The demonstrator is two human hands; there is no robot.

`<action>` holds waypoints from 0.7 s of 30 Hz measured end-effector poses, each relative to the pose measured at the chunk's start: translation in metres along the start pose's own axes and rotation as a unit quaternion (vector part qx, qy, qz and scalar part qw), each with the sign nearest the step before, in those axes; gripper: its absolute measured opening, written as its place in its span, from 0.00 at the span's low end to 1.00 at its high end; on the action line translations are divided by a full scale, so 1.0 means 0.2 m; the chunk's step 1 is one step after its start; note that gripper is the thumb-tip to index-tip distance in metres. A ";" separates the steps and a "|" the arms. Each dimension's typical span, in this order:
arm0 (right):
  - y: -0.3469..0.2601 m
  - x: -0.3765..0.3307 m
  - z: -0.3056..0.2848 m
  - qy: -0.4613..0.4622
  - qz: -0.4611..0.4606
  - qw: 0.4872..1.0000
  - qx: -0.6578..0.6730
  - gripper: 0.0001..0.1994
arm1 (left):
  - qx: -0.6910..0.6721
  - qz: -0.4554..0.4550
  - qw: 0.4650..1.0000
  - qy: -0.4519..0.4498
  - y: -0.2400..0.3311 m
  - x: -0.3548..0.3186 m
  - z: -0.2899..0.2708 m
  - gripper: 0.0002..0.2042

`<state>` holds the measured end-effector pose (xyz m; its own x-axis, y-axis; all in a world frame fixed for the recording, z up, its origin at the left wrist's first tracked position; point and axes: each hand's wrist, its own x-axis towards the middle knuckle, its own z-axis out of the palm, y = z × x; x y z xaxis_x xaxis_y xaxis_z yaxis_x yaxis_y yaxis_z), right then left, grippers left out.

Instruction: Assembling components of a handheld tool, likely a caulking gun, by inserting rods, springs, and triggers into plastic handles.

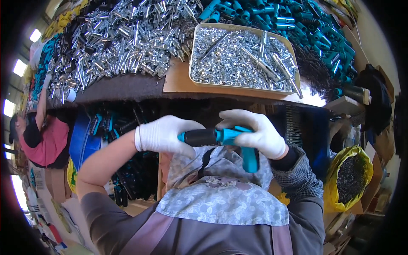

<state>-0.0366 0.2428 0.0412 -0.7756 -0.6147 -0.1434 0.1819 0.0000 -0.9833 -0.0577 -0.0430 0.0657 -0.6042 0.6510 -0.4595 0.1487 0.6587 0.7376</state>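
Note:
Both of my hands wear white knit gloves and hold one teal-and-black tool handle [201, 137] in front of my chest. My left hand [165, 133] is closed round its left end, next to the black sleeve. Round the teal right part, from which a teal arm points down, my right hand [262, 135] is closed with the thumb across the front. The palm and fingers hide some of the handle, so its exact kind cannot be told. Beyond my hands, a cream tray [246, 87] of small shiny metal pieces, with several metal rods on top, sits on the bench.
Loose metal parts [136, 42] heap at the bench's far left, teal tubes [280, 21] at the far right. Dark springs [312, 70] lie beside the tray. A yellow-lined bag [350, 180] of small dark parts stands right, a blue crate [85, 140] left. Another person [49, 136] works far left.

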 end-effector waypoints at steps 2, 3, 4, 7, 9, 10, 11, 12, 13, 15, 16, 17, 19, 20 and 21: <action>0.07 -0.04 -0.02 -0.022 0.019 0.982 0.187 0.39 | -0.025 0.001 1.000 0.001 -0.03 0.01 0.04 0.33; 0.11 -0.05 -0.01 -0.020 0.019 0.982 0.189 0.39 | -0.024 0.001 1.000 -0.002 -0.03 0.01 0.04 0.33; 0.13 -0.05 -0.01 -0.031 0.021 0.978 0.207 0.40 | -0.029 -0.021 0.999 -0.014 -0.02 0.01 0.04 0.33; 0.12 -0.06 -0.01 -0.036 0.091 0.981 0.165 0.35 | -0.042 -0.037 0.998 -0.037 -0.04 0.01 0.07 0.33; 0.10 -0.05 -0.01 -0.040 0.136 0.989 0.044 0.25 | -0.054 -0.055 0.995 -0.063 -0.01 0.00 0.07 0.32; 0.12 -0.05 0.00 -0.022 0.007 0.991 -0.132 0.23 | -0.056 -0.058 0.995 -0.065 -0.03 0.00 0.08 0.32; 0.12 -0.04 0.03 -0.002 -0.123 0.946 -0.301 0.22 | -0.041 -0.046 0.996 -0.066 -0.06 0.01 0.09 0.32; 0.08 -0.05 0.05 0.013 -0.193 0.872 -0.449 0.20 | -0.026 -0.035 0.997 -0.068 -0.08 0.02 0.10 0.32; 0.05 -0.04 0.04 -0.015 -0.268 0.785 -0.559 0.18 | -0.083 -0.092 0.986 -0.108 -0.06 0.02 0.08 0.34; 0.03 -0.01 -0.01 -0.071 -0.400 0.625 -0.666 0.17 | -0.104 -0.078 0.982 -0.136 -0.04 0.03 0.07 0.35; 0.03 0.02 -0.02 -0.080 -0.470 0.597 -0.646 0.17 | -0.123 -0.063 0.978 -0.158 -0.04 0.03 0.07 0.37; 0.03 0.04 -0.03 -0.088 -0.537 0.564 -0.621 0.17 | -0.160 -0.053 0.966 -0.194 -0.06 0.04 0.08 0.39; -0.02 0.05 -0.04 -0.125 -0.534 0.559 -0.622 0.17 | -0.190 -0.049 0.960 -0.201 -0.10 0.05 0.13 0.39; -0.04 0.06 -0.05 -0.146 -0.547 0.544 -0.619 0.17 | -0.218 -0.045 0.952 -0.209 -0.11 0.05 0.14 0.39; -0.06 0.07 -0.06 -0.168 -0.561 0.528 -0.615 0.18 | -0.244 -0.044 0.941 -0.229 -0.12 0.06 0.16 0.39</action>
<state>-0.0560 0.2436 0.0504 0.2095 -0.8775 0.4314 -0.9689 -0.1269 0.2125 -0.0436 -0.0396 0.0278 -0.1791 0.7707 -0.6115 -0.3306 0.5382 0.7753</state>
